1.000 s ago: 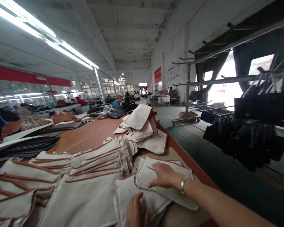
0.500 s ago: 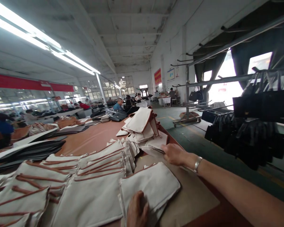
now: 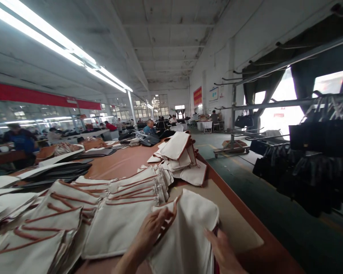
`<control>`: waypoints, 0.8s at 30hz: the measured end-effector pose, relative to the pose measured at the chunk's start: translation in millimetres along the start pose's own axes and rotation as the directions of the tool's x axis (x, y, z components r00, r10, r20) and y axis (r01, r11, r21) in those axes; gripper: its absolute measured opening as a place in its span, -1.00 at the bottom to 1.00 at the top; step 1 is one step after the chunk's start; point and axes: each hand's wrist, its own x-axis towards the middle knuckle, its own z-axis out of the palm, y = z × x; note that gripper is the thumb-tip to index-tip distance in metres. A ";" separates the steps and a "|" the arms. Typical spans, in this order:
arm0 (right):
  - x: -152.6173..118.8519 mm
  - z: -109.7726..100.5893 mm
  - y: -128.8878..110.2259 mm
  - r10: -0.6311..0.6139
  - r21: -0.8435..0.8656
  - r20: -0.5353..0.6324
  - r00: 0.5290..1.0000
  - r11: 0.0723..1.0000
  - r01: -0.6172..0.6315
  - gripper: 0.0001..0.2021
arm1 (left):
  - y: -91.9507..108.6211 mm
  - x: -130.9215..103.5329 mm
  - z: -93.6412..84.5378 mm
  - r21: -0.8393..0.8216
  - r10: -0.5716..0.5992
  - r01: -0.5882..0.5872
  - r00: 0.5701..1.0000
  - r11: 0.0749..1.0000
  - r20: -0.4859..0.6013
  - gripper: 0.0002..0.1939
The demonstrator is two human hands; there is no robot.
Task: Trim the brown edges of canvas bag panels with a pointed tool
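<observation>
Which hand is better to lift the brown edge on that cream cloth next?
Probably the left hand: its fingers are right at the brown edge of the cream cloth. The right hand is over at the cloth's opposite side.

At bottom center, the left hand (image 3: 152, 225) grips a cream fabric piece (image 3: 190, 228) by its brown edge; the right hand (image 3: 223, 248) touches its side. Similar pieces (image 3: 122, 224) overlap at lower left.
</observation>
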 end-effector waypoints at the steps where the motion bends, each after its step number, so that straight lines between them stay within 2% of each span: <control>1: -9.1 1.5 15.6 0.023 -0.005 -0.005 1.000 1.000 -0.023 -0.58 | -6.2 4.9 10.1 0.053 -0.022 0.021 0.999 0.998 0.024 -0.46; 3: -19.9 -1.5 40.3 0.057 -0.026 -0.014 0.998 0.998 -0.057 -0.59 | -23.9 12.7 35.4 0.174 -0.048 0.033 0.996 0.984 0.080 -0.71; 4: -21.5 -6.2 50.1 0.071 -0.041 -0.023 0.997 0.997 -0.072 -0.59 | -32.9 14.3 47.9 0.229 -0.065 0.041 0.993 0.973 0.095 -0.77; 7: -16.4 -33.1 73.0 0.095 -0.094 -0.062 0.994 0.990 -0.101 -0.60 | -48.4 8.2 74.1 0.337 -0.050 0.021 0.996 0.941 0.076 -0.58; 9: -10.2 -57.7 81.5 0.108 -0.128 -0.102 0.989 0.984 -0.121 -0.61 | -44.1 -0.5 80.2 0.365 0.001 -0.027 0.997 0.931 0.071 -0.53; 11: -6.6 -79.6 79.8 0.096 -0.157 -0.157 0.983 0.980 -0.121 -0.60 | -28.2 -8.4 81.0 0.368 0.067 -0.105 0.991 0.924 0.114 -0.56; 13: -7.9 -91.4 63.0 -0.004 -0.214 -0.159 0.987 0.976 -0.031 -0.57 | -4.4 -13.4 81.7 0.355 0.139 -0.196 0.974 0.914 0.180 -0.62; 14: -10.6 -92.5 48.5 -0.099 -0.253 -0.117 0.988 0.965 0.067 -0.54 | 8.7 -15.0 83.1 0.342 0.172 -0.238 0.962 0.909 0.212 -0.65; 15: -14.3 -90.6 30.4 -0.206 -0.288 -0.020 0.978 0.938 0.191 -0.51 | 21.6 -16.3 85.0 0.322 0.203 -0.277 0.948 0.905 0.245 -0.68; 16: -18.7 -86.5 9.7 -0.311 -0.299 0.097 0.945 0.897 0.326 -0.48 | 33.4 -17.6 87.3 0.298 0.224 -0.305 0.934 0.905 0.276 -0.71; 17: -23.4 -81.3 -12.5 -0.390 -0.275 0.249 0.886 0.849 0.451 -0.45 | 43.7 -19.4 89.2 0.272 0.235 -0.320 0.924 0.908 0.302 -0.73; 18: -27.7 -76.0 -34.4 -0.406 -0.224 0.426 0.808 0.818 0.529 -0.43 | 51.7 -21.6 90.3 0.244 0.238 -0.322 0.918 0.915 0.319 -0.75; 19: -31.1 -71.4 -54.4 -0.389 -0.180 0.522 0.759 0.819 0.544 -0.44 | 57.3 -24.5 90.0 0.216 0.229 -0.306 0.919 0.927 0.320 -0.78; 21: -33.9 -66.0 -83.8 -0.291 -0.179 0.624 0.726 0.850 0.495 -0.65 | 60.8 -31.6 83.7 0.143 0.195 -0.248 0.932 0.958 0.306 -0.87; 23: -29.8 -65.8 -94.3 -0.208 -0.236 0.619 0.758 0.871 0.431 -0.90 | 55.4 -38.8 70.1 0.033 0.169 -0.189 0.933 0.981 0.319 -0.76; 24: -25.3 -67.1 -93.0 -0.186 -0.255 0.596 0.781 0.878 0.404 -0.91 | 50.3 -42.0 61.5 -0.028 0.160 -0.160 0.923 0.987 0.349 -0.66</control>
